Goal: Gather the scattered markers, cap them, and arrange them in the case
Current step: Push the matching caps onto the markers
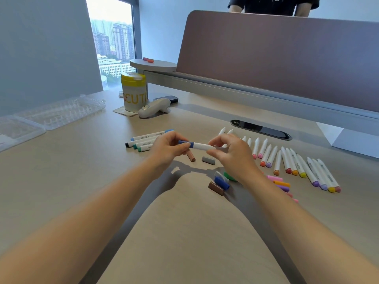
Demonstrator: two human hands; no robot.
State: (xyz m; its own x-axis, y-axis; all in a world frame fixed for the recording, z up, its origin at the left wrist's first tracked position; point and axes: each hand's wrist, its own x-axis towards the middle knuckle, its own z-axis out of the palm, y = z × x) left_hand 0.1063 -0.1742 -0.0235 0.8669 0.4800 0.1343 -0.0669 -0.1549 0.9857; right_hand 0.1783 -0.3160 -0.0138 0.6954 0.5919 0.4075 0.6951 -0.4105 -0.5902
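I hold a white marker (200,145) level above the desk (184,232), between both hands. My left hand (169,149) pinches its dark blue cap end (185,143), fingers curled round it. My right hand (231,154) pinches the other end of the white barrel between thumb and fingertips.

Just behind my left hand lie 4 capped markers (143,141) side by side, with blue, black and green ends. To the right of my right hand a long row of markers (287,158) lies on the desk, their coloured ends towards me: pink, orange, purple, red, yellow.

Loose caps lie below my hands: a brown cap (191,156) and a grey cap (208,160) under the held marker, then nearer me a dark brown cap (216,188) touching a blue cap (222,183), and a green cap (229,176) partly hidden by my wrist. More caps (281,183) in pink, orange and purple lie by my right forearm.

The clear plastic case (59,112) sits open at the far left of the desk, well apart from the markers. Further back stand a yellow-lidded tub (133,91) and a white handheld device (154,108) just beside it.
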